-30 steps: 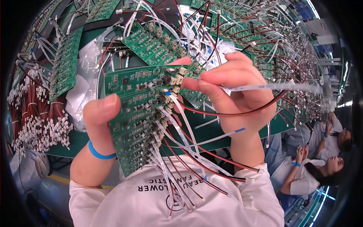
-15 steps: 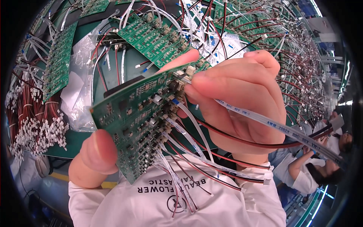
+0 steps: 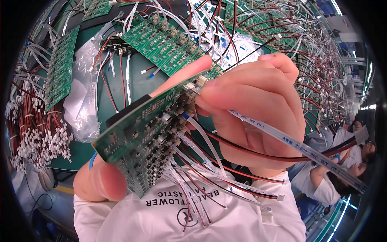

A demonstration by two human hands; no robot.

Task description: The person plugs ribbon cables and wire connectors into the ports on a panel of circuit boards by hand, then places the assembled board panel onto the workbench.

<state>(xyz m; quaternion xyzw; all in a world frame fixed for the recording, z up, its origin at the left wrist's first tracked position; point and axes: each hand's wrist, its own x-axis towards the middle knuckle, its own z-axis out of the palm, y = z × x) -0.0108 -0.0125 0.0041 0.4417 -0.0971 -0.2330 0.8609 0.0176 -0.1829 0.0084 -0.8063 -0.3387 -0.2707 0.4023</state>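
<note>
My left hand (image 3: 100, 179) holds a green circuit board (image 3: 139, 141) tilted up in front of my chest, its thumb at the near left edge and a finger stretched behind the far edge. Small white connectors line the board's right side, with several ribbon cables and red-black wire pairs hanging from them. My right hand (image 3: 258, 109) pinches the end of a white flat ribbon cable (image 3: 290, 142) against a connector (image 3: 189, 88) near the top corner. Fingertips cover the cable's tip, so I cannot tell how deep it sits. A red-black wire pair (image 3: 258, 155) passes below that hand.
Another green board (image 3: 161, 42) lies beyond my hands, one more (image 3: 62, 68) at left. Bundled red-black wires with white plugs (image 3: 44, 137) sit beside a clear plastic bag (image 3: 86, 105). Wired boards (image 3: 262, 24) crowd the far right. Other people (image 3: 330, 177) sit at right.
The board has tipped slightly, its left corner dropping. My left thumb has slid lower along its edge, and a blue strip now shows beside it. The right hand keeps its pinch at the connector.
</note>
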